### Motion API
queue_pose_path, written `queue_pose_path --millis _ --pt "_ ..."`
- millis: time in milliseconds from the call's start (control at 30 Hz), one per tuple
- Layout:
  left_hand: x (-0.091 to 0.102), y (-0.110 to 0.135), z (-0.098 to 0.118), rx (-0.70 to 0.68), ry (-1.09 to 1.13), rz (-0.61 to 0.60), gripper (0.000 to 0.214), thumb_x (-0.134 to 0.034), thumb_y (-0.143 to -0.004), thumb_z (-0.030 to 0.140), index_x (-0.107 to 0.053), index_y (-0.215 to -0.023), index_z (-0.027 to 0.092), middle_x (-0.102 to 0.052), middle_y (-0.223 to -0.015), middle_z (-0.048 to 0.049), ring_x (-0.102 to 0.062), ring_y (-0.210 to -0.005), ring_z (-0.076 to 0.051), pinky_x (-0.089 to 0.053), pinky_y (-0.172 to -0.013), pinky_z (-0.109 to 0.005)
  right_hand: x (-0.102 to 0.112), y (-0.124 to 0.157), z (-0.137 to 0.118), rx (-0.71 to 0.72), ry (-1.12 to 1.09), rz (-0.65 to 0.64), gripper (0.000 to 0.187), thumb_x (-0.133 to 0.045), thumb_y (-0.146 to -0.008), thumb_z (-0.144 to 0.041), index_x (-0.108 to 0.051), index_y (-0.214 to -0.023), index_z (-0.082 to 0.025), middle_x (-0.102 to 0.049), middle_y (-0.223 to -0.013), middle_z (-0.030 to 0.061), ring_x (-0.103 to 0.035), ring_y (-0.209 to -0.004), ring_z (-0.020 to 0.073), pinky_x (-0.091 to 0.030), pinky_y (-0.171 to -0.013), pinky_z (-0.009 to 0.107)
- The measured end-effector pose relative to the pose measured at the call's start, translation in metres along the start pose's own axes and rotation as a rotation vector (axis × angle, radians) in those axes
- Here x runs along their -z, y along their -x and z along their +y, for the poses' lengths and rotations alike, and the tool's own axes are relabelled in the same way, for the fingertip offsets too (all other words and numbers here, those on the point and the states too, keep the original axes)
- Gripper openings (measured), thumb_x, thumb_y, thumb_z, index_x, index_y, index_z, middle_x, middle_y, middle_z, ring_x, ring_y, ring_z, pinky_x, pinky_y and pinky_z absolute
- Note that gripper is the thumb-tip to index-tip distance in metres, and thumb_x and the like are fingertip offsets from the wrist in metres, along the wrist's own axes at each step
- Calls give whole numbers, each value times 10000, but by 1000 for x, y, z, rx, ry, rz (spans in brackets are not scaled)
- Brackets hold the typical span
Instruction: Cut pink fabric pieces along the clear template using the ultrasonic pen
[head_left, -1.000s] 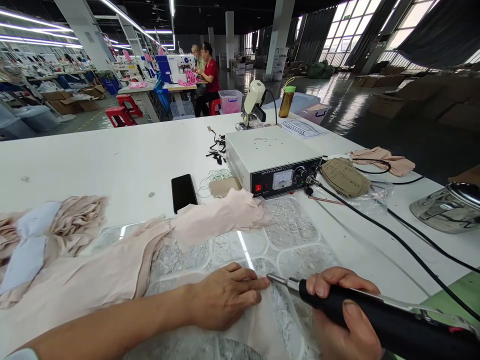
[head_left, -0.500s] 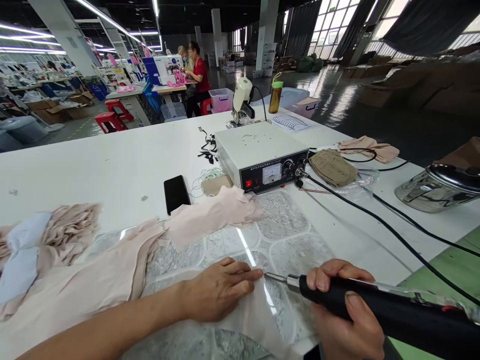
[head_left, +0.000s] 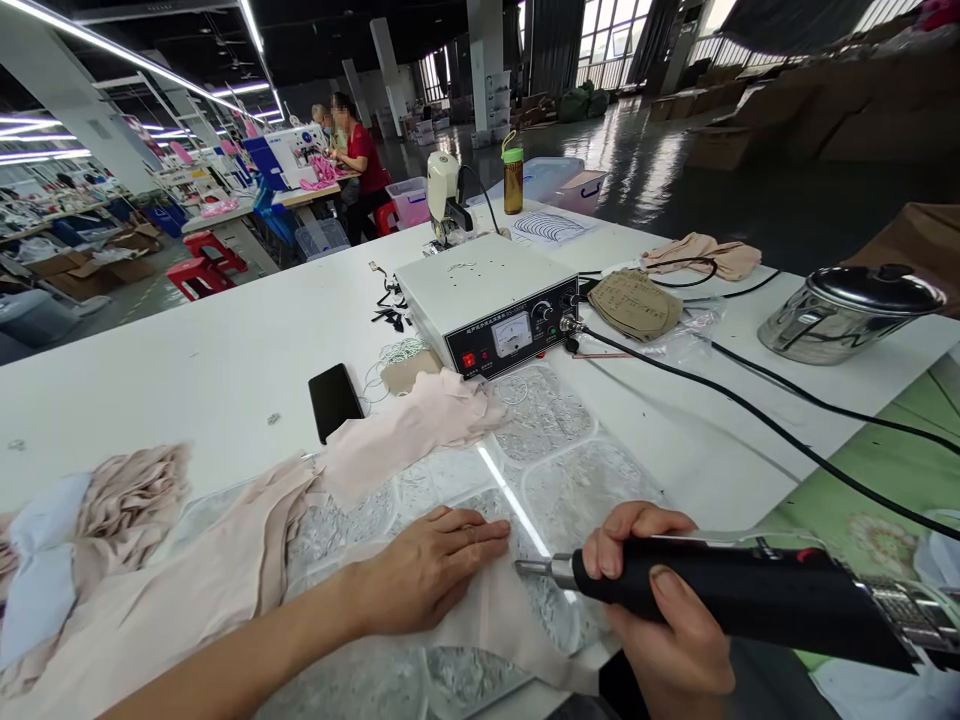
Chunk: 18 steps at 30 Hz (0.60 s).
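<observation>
My left hand [head_left: 439, 565] lies flat, fingers stretched out, on a thin pale beige fabric piece [head_left: 499, 615] spread over a patterned clear mat [head_left: 559, 490]. My right hand [head_left: 667, 610] is wrapped round the black body of a handheld ultrasonic welder [head_left: 757, 590]. Its metal tip [head_left: 534, 567] points left at the fabric's edge, just beside my left fingertips; whether it touches the cloth I cannot tell. Beyond my left hand lies a pink fabric stack [head_left: 412, 425]. Longer beige pieces [head_left: 172, 610] spread beside my left forearm.
A control box [head_left: 487, 300] with a lit red switch stands ahead, its black cable [head_left: 735, 400] running right. Around it are a phone [head_left: 334, 400], cardboard patterns [head_left: 636, 303], a steel pot [head_left: 847, 315] and a bottle [head_left: 513, 180]. Co-workers [head_left: 364, 150] sit at a sewing machine behind.
My left hand's fingers have flattened and lie closer together. The welder's tip has moved slightly nearer me along the fabric edge. The head view has shifted to the right.
</observation>
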<state>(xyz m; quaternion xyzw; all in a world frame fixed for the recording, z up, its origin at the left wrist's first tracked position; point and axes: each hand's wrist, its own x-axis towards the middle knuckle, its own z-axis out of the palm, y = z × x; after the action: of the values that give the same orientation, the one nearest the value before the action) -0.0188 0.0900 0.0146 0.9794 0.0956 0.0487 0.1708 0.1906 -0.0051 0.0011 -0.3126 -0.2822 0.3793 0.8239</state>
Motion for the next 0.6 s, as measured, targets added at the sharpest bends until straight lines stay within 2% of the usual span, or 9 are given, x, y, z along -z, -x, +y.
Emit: queue_pose_path --millis 167,400,600 --pt "0 -1 2 -13 -47 -14 432 -429 -962 139 -423 -1394 149 -527 -1401 -121 -531 -1210 -265 -465 -986 -402 1 4 -2 -20 -6 -15 114 -594 -813 -320 -571 -853 -216 -503 -756 -12 -522 -525 90 -476 -477 258" --pt "-2 -2 7 -16 -123 47 340 -395 -1019 218 -502 -1335 149 -526 -1394 -145 -549 -1194 -259 -474 -964 -389 0 5 -8 -14 46 -41 112 -593 -836 -342 -574 -858 -234 -494 -757 -16 -520 -508 92 -484 -460 264" --pt "-5 -1 7 -13 -113 55 342 -400 -1025 241 -501 -1338 146 -553 -1369 -131 -536 -1216 -259 -468 -971 -386 0 7 -7 -20 38 -45 113 -591 -839 -338 -566 -870 -232 -489 -761 -15 -521 -518 96 -495 -468 274"
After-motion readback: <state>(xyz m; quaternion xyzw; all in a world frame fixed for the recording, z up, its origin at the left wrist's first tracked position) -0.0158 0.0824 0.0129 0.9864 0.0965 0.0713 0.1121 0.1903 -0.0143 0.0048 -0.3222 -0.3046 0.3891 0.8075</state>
